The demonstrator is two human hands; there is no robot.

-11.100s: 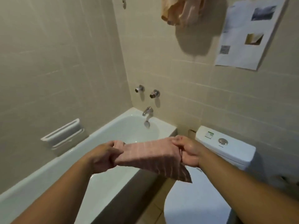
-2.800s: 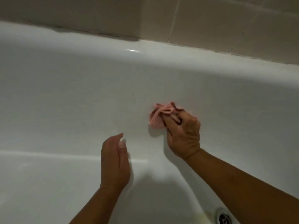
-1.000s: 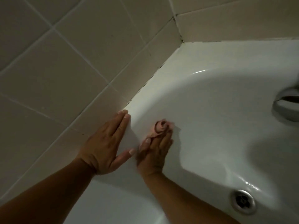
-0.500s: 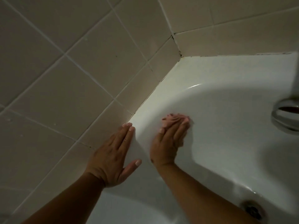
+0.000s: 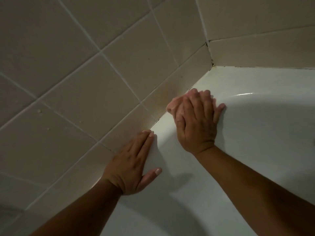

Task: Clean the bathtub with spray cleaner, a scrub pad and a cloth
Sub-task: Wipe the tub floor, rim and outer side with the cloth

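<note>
Upward went the pink cloth [image 5: 173, 106], from inside the bathtub [image 5: 259, 137] to its rim [image 5: 230, 79], under the flat, spread right hand [image 5: 196, 123]; the left hand [image 5: 133, 162] stayed pressed flat, suggesting a final wipe-down.

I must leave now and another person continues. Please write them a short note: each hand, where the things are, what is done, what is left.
Left hand: open, flat on the bathtub rim beside the tiled wall, holding nothing.
Right hand: flat, pressing the pink cloth on the rim at the wall seam.
Spray cleaner, scrub pad: not in view.
Done: cloth wiping is under way; how much is wiped, cannot tell.
Left: probably the rim toward the corner, where dark marks sit in the seam.
</note>
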